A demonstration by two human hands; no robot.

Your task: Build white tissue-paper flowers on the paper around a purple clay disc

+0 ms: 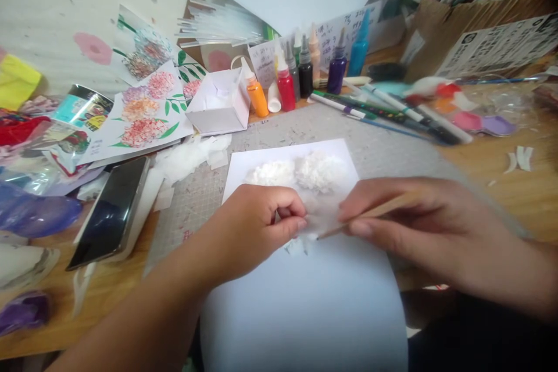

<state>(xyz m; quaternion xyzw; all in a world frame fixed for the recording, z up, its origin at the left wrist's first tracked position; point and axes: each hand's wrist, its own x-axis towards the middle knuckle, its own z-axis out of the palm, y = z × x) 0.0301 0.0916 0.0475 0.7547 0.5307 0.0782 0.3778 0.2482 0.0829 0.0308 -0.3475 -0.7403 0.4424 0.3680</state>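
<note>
My left hand (270, 224) is closed in a pinch over the middle of a white paper sheet (305, 308); what its fingertips hold, if anything, I cannot make out. My right hand (410, 226) grips a thin wooden stick (383, 207), its dark tip pointing left towards the pinching fingers. Just beyond the hands, two fluffy white petal clusters (318, 171) sit side by side on the paper. Below the left fingertips lie a few small pale bits (297, 246). The near end of the sheet curves down over the table's front edge.
A grey cutting mat (192, 209) lies under the paper. On the left are a phone (113, 209), white scraps (192, 154) and flower pictures (143, 107). Behind stand a small white box (218, 107) and several paint bottles (285, 84). Pens (392, 107) and a cardboard box (475, 40) are at right.
</note>
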